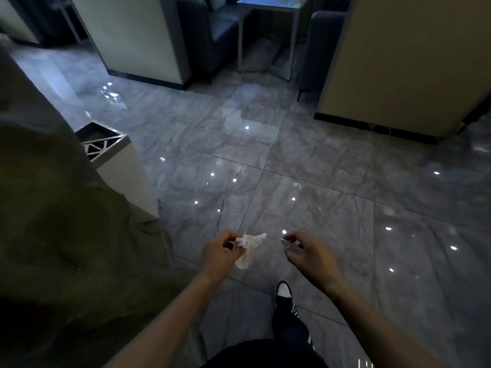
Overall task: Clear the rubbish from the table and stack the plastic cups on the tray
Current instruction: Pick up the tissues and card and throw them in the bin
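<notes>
Carrying crumpled white paper tissue (248, 247) pinched in left hand (219, 254), small pale scrap (285, 241) nipped in right hand (310, 253), hands apart over grey tiled floor; better bunching both before reaching square metal-topped bin (102, 144) at left.

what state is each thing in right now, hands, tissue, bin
left hand: closed, pinching a tissue
crumpled white tissue: held in the air, hanging from the fingers
right hand: fingers pinched on a small pale scrap, too small to identify
bin: upright on the floor, metal top with cut-out openings, contents not visible
floor: glossy tiles reflecting ceiling lights
</notes>
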Demonstrator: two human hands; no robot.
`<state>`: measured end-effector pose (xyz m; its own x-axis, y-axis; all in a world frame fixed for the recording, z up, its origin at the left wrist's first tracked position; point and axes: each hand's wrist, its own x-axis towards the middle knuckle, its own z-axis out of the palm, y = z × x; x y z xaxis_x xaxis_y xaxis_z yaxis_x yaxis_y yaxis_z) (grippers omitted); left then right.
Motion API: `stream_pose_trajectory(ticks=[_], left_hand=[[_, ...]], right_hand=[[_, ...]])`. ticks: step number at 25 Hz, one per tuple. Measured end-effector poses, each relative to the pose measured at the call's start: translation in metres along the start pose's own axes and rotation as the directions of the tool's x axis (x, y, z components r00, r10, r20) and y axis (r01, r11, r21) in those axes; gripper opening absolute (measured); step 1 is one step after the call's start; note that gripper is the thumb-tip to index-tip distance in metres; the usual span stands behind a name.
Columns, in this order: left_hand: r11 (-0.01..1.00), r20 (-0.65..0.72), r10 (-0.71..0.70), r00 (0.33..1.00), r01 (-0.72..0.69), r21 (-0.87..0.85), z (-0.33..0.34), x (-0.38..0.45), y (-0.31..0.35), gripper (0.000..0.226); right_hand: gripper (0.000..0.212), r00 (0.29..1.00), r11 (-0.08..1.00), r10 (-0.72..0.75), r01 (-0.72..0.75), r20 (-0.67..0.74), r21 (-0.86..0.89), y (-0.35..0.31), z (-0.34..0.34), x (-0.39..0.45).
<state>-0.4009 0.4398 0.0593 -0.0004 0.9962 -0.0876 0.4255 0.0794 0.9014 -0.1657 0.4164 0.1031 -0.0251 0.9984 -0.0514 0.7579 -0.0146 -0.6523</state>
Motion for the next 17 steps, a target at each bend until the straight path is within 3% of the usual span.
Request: stream_pose_trajectory(ticks=[17], left_hand=[[0.988, -0.279, -0.154, 0.948, 0.152, -0.027, 0.026, 0.160, 0.061, 0.017]], right_hand=[[0.023, 0.937, 0.950, -0.307, 0.311, 0.164, 0.003, 0.029, -0.076, 0.233]])
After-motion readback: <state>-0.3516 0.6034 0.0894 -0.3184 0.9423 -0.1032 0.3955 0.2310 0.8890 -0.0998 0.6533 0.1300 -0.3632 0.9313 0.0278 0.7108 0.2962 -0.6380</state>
